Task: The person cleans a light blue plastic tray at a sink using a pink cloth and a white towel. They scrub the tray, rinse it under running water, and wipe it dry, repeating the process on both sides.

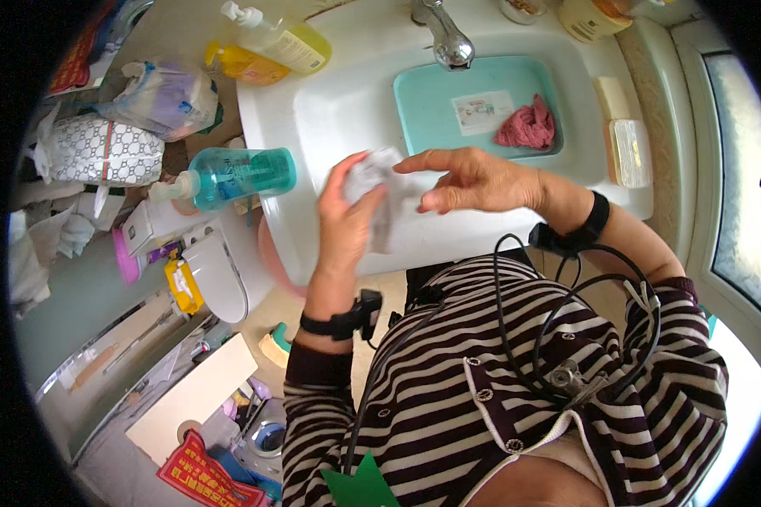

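A crumpled whitish-grey piece of cloth or paper (375, 172) is in my left hand (342, 231), blurred by motion, with a loose part hanging below the fingers. Beside it, on the right, my right hand (482, 180) has its index finger stretched towards the bundle and its thumb apart. Whether that fingertip touches the bundle I cannot tell. Both hands are over the front part of a white washbasin (330, 120). Behind them, a turquoise plastic tub (428, 130) lies in the basin, holding a wrung dusky-red cloth (527, 127). A chrome faucet (451, 41) overhangs the tub.
A blue-green pump bottle (244, 179) lies by the basin's left edge. Yellow pump bottles (298, 47) stand at the back left. Bar soap and a soap box (631, 152) rest on the right rim. A toilet (219, 279) is lower left. Black cables (536, 329) loop before my chest.
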Tool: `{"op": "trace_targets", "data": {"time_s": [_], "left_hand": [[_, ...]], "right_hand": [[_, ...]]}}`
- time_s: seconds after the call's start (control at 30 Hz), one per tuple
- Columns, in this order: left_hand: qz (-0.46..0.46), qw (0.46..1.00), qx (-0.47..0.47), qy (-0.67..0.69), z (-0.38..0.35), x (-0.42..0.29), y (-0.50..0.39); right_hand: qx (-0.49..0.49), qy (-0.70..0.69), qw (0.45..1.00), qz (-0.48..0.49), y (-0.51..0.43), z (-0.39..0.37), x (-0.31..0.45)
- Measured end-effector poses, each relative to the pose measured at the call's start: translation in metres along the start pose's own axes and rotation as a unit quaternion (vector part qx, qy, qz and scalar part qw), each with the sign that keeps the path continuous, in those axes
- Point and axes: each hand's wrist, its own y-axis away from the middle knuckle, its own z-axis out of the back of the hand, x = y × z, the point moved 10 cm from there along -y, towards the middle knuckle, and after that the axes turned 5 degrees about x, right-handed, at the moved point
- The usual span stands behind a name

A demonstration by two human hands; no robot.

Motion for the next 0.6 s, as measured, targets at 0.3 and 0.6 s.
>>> {"op": "trace_targets", "data": {"time_s": [0.3, 0.6], "left_hand": [[0.087, 0.784, -0.147, -0.597, 0.138, 0.012, 0.062], [-0.056, 0.853, -0.060, -0.516, 0.051, -0.025, 0.032]], "right_hand": [[-0.099, 0.609, 0.732, -0.290, 0.059, 0.147, -0.127], [0.072, 0.737, 0.617, -0.267, 0.018, 0.119, -0.170]]}}
